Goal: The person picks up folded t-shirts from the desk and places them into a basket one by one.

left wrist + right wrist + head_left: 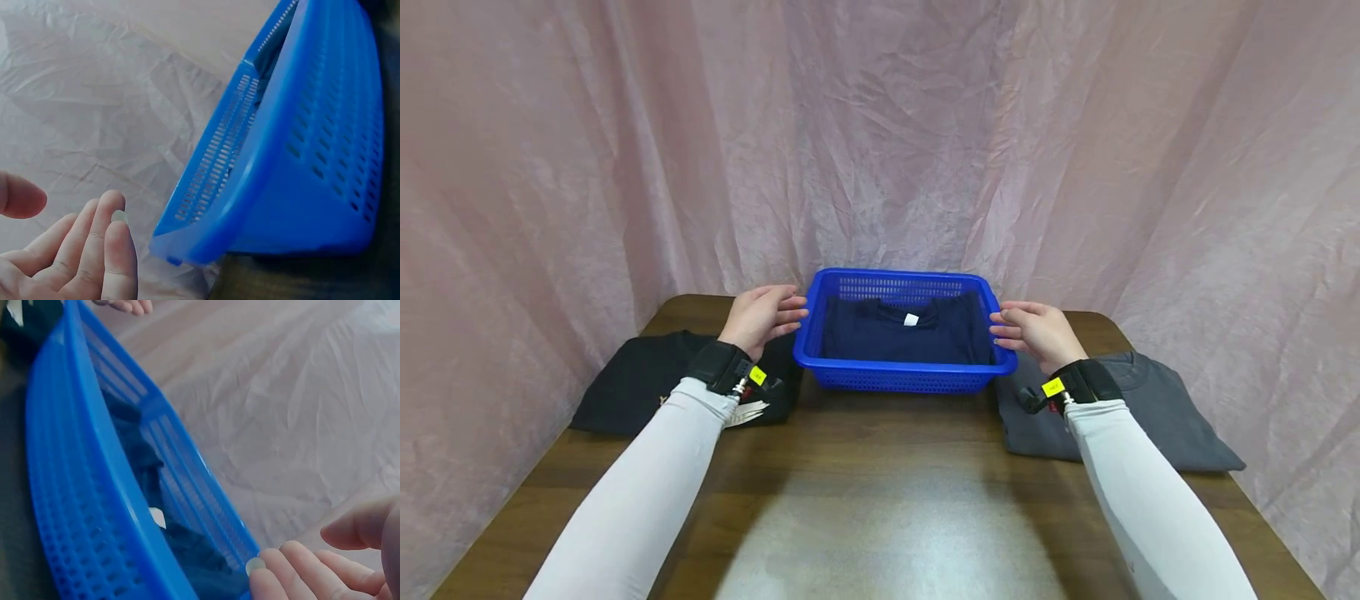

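Note:
A blue plastic basket [895, 377] stands at the back middle of the table, with a folded navy T-shirt [880, 337] lying in it, its white label up at the collar. Beside the basket's left end is my left hand [765, 317], its fingers loosely extended toward the rim. In the left wrist view a gap shows between the left fingers [115, 250] and the basket wall [300, 206]. My right hand [1036, 332] is at the opposite end, fingertips right at the rim. The right wrist view shows its thumb [356, 531] apart from the fingers, with nothing held between them.
On the left of the wooden table [880, 483] lies a folded black shirt [632, 379] with pale tags near its front edge. A folded grey shirt [1172, 417] lies on the right, partly under my right forearm. Pink curtains [895, 142] hang behind the table.

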A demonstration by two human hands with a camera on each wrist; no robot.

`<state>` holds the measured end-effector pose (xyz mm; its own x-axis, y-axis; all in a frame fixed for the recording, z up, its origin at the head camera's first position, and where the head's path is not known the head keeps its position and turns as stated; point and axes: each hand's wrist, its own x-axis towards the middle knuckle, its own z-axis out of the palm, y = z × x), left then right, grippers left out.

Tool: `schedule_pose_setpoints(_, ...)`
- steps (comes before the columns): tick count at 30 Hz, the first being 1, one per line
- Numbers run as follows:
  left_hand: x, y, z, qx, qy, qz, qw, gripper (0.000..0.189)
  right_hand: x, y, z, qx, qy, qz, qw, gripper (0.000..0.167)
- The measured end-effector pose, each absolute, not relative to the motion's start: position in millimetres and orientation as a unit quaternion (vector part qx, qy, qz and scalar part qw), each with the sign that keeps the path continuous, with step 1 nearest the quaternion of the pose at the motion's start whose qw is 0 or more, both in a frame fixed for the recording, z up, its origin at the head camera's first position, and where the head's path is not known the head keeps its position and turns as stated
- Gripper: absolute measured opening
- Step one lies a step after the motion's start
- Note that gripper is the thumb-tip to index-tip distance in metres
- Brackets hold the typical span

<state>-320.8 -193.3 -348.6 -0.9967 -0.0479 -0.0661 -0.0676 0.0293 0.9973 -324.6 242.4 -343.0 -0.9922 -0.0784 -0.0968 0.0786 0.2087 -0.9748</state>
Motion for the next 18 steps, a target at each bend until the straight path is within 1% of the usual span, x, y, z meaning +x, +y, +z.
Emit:
schedule_pose_setpoints(10, -279, -228, -358, 0.009, 0.733, 0.680, 0.014, 0.052, -288, 208, -347, -0.082, 0.751, -0.651, 0.070, 0.048)
schedule_pose_setpoints(13, -265, -233, -364, 0.018, 0.743, 0.668, 0.015, 0.051, -279, 194, -349, -0.098, 0.745, -0.655, 0.080, 0.045)
schedule_pose_setpoints(18, -242, -243, -377, 0.018, 0.764, 0.645, 0.016, 0.049, -261, 169, -358, -0.126, 0.739, -0.652, 0.113, 0.042)
